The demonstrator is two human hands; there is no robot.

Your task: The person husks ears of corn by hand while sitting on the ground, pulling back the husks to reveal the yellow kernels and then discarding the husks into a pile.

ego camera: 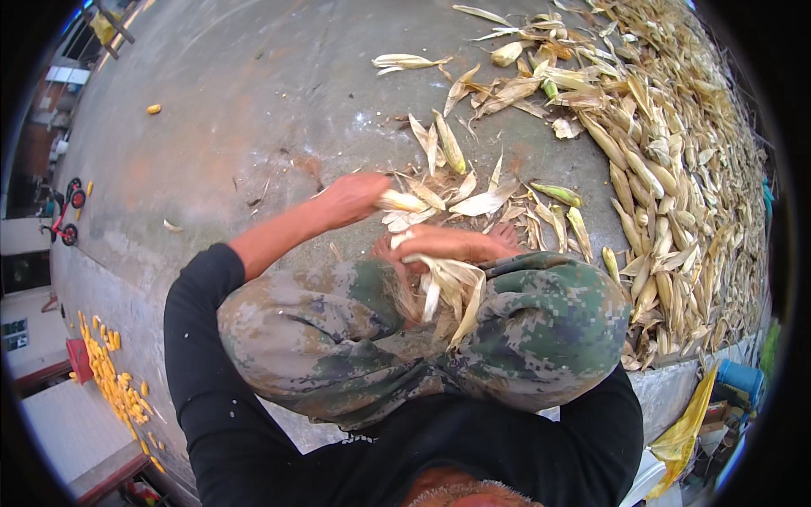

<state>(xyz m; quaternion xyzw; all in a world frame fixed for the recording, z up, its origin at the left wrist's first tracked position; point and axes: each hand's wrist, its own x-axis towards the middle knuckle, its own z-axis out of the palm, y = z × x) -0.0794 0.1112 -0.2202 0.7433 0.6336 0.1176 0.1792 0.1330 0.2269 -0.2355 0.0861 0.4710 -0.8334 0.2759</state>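
Observation:
My left hand (356, 199) is closed around one end of a pale corn ear (402, 202), which sticks out to the right of the fist. Between my knees, my right hand (437, 243) grips a bunch of dry corn husks (453, 279) that hang down towards my lap. A short pale stub shows at its fingers. Loose husks (485, 201) and brown corn silk (399, 298) lie around my bare feet. Just beyond them rests an ear still in its husk (450, 142).
A long heap of unhusked corn and husks (665, 171) covers the right side. Husked yellow ears (117, 380) lie at the lower left, near a red balance bike (65, 211). One ear (153, 109) sits alone on the concrete floor (253, 95). A blue bucket (740, 380) stands lower right.

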